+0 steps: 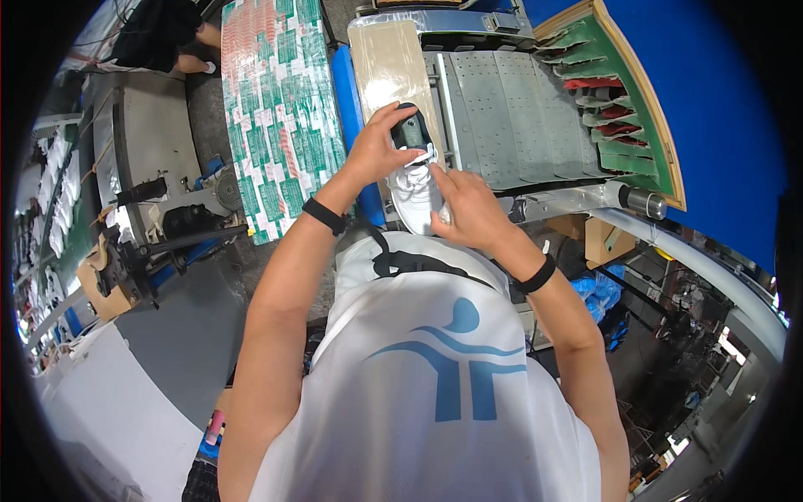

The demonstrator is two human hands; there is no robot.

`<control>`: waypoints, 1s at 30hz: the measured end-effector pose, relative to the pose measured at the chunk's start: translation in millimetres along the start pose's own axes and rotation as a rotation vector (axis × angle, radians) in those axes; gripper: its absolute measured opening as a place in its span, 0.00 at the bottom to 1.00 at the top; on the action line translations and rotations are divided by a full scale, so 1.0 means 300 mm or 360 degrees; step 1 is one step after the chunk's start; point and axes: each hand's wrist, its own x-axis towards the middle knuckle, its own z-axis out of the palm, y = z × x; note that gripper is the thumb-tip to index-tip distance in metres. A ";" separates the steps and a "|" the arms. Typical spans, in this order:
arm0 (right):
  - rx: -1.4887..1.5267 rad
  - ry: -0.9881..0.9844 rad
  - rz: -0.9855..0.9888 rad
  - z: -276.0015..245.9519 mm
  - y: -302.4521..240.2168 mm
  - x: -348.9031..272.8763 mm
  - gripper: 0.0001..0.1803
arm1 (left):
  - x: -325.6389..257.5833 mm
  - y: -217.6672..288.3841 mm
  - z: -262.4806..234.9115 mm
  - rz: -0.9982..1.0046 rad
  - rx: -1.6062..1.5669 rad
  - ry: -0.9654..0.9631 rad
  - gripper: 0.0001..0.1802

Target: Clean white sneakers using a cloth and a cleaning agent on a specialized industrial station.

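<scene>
A white lace-up sneaker (411,203) rests on a tan, plastic-wrapped board (383,63), its toe toward me. A dark grey-green shoe last (410,132) fills its opening. My left hand (373,152) curls around the heel end, with fingers at the dark collar and the thumb pressed near the top of the white tongue (425,156). From the right, my right hand (470,205) grips the side of the sneaker, its index finger reaching up by the tongue and laces. The right fingertips are partly hidden against the shoe. Each wrist has a black band.
Right of the board runs a slatted metal conveyor (523,109), leading to a wood-edged opening with green and red flaps (619,117). At left stands a surface covered in green-and-white printed wrapping (276,109). Another person (163,38) is at the upper left. A metal rail (577,199) crosses below the conveyor.
</scene>
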 end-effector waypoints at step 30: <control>0.0888 0.0321 0.0925 0.134 0.079 -0.254 0.36 | 0.075 -0.221 -0.355 -0.0613 0.0262 0.0210 0.45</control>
